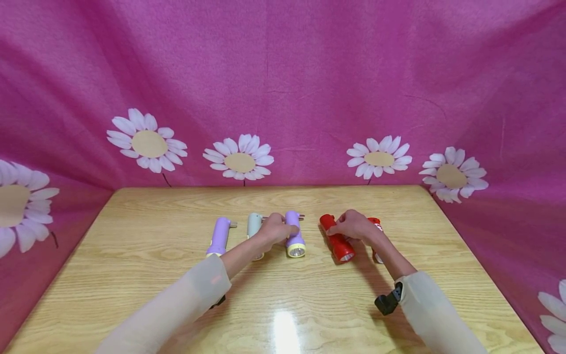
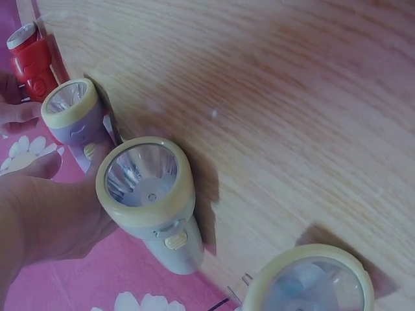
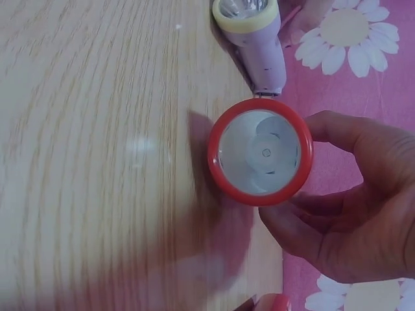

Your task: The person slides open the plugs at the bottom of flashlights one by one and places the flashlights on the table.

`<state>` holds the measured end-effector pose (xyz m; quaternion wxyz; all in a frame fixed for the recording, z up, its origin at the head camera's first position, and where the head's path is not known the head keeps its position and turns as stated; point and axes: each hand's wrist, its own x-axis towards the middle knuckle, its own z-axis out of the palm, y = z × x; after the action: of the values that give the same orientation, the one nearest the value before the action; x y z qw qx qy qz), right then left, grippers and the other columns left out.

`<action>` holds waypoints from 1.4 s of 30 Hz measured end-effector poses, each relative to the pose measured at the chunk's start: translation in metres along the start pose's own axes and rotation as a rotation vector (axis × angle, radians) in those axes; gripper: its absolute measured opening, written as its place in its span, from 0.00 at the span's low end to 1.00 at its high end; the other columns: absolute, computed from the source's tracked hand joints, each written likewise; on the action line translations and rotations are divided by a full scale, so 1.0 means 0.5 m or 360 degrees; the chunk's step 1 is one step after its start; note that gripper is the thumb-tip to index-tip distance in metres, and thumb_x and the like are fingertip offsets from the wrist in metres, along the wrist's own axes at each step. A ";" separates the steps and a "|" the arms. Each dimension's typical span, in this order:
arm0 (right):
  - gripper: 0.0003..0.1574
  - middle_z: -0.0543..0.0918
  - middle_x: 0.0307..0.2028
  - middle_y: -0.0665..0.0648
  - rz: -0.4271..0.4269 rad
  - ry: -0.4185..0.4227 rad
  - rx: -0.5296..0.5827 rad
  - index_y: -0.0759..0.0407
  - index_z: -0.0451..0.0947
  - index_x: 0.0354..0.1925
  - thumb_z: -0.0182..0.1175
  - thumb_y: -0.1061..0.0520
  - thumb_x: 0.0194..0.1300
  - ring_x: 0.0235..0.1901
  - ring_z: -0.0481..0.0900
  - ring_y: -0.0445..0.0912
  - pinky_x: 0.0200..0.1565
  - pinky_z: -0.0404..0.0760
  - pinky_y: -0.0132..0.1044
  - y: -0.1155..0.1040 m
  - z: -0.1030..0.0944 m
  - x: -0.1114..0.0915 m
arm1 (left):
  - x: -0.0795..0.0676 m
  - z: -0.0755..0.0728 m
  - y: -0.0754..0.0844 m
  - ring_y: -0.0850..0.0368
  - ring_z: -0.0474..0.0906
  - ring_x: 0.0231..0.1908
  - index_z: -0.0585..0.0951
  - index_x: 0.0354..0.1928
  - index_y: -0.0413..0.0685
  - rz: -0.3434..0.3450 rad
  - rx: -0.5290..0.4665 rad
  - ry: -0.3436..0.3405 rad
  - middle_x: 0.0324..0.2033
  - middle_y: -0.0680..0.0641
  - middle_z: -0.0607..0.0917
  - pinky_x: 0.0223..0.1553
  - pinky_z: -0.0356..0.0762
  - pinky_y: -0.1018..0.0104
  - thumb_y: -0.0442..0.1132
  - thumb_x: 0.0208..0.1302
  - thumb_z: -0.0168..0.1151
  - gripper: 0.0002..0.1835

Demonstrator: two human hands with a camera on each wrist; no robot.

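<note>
In the head view, my left hand grips a purple flashlight with a cream rim, its thumb across the body. The lens faces me and two plug prongs stick out near its tail. My right hand holds a red flashlight between thumb and fingers; it is tilted, lens toward the lower right. In the right wrist view, that lens with its red rim faces the camera, and the right hand reaches round it from the side. A pale grey-green flashlight stands just beside my left hand.
Another purple flashlight lies at the left of the row, partly behind the left forearm. A second red flashlight is mostly hidden behind the right hand. The wooden table meets a pink daisy-print cloth at its back and sides.
</note>
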<state>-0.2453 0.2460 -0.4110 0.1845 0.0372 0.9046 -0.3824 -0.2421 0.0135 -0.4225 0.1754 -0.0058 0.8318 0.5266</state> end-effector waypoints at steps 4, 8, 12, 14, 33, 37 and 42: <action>0.16 0.77 0.28 0.55 -0.0018 0.0041 0.0006 0.62 0.73 0.30 0.71 0.55 0.58 0.26 0.74 0.43 0.30 0.81 0.36 -0.005 0.002 0.001 | -0.005 -0.007 0.006 0.46 0.77 0.44 0.75 0.53 0.28 0.0031 0.0074 0.0073 0.48 0.35 0.81 0.46 0.80 0.55 0.36 0.61 0.68 0.23; 0.19 0.77 0.33 0.58 -0.0010 0.0082 0.0005 0.65 0.73 0.36 0.71 0.54 0.58 0.29 0.76 0.45 0.32 0.83 0.37 -0.012 0.003 -0.001 | -0.006 -0.013 0.011 0.42 0.75 0.53 0.69 0.64 0.28 0.0074 0.0130 0.0156 0.59 0.32 0.76 0.54 0.77 0.53 0.39 0.61 0.68 0.33; 0.23 0.78 0.37 0.61 -0.0017 0.0105 0.0028 0.68 0.74 0.41 0.72 0.54 0.57 0.31 0.79 0.47 0.32 0.85 0.38 -0.027 0.006 -0.008 | -0.001 -0.018 0.018 0.40 0.76 0.53 0.69 0.65 0.29 0.0115 0.0115 0.0212 0.58 0.32 0.78 0.54 0.78 0.52 0.40 0.63 0.67 0.33; 0.25 0.79 0.38 0.63 -0.0023 0.0114 0.0048 0.70 0.74 0.44 0.72 0.55 0.57 0.32 0.80 0.48 0.32 0.86 0.38 -0.036 0.008 -0.013 | 0.001 -0.019 0.022 0.40 0.77 0.54 0.71 0.64 0.30 0.0133 0.0090 0.0237 0.56 0.33 0.79 0.55 0.77 0.51 0.40 0.63 0.67 0.32; 0.28 0.81 0.38 0.63 -0.0135 0.0199 0.0111 0.70 0.73 0.48 0.72 0.54 0.57 0.34 0.82 0.50 0.36 0.87 0.42 -0.092 0.020 -0.044 | 0.002 -0.001 0.046 0.37 0.78 0.55 0.67 0.65 0.28 0.0239 -0.0582 -0.0071 0.49 0.33 0.82 0.52 0.81 0.58 0.35 0.68 0.64 0.28; 0.28 0.81 0.37 0.63 -0.0157 0.0212 0.0129 0.69 0.73 0.47 0.72 0.54 0.57 0.33 0.82 0.50 0.36 0.87 0.43 -0.098 0.021 -0.048 | 0.001 -0.001 0.051 0.37 0.79 0.53 0.69 0.65 0.30 0.0242 -0.0538 -0.0068 0.47 0.35 0.82 0.49 0.83 0.59 0.37 0.67 0.65 0.29; 0.28 0.81 0.37 0.63 -0.0195 0.0215 0.0136 0.69 0.73 0.48 0.72 0.54 0.58 0.33 0.82 0.50 0.35 0.87 0.42 -0.108 0.023 -0.055 | 0.001 0.002 0.059 0.35 0.80 0.51 0.69 0.65 0.30 0.0247 -0.0531 -0.0057 0.46 0.35 0.83 0.51 0.82 0.55 0.38 0.66 0.66 0.30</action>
<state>-0.2277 0.2019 -0.3719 0.0975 0.0153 0.8985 -0.4278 -0.2480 0.0275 -0.3971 0.1457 0.0388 0.7277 0.6692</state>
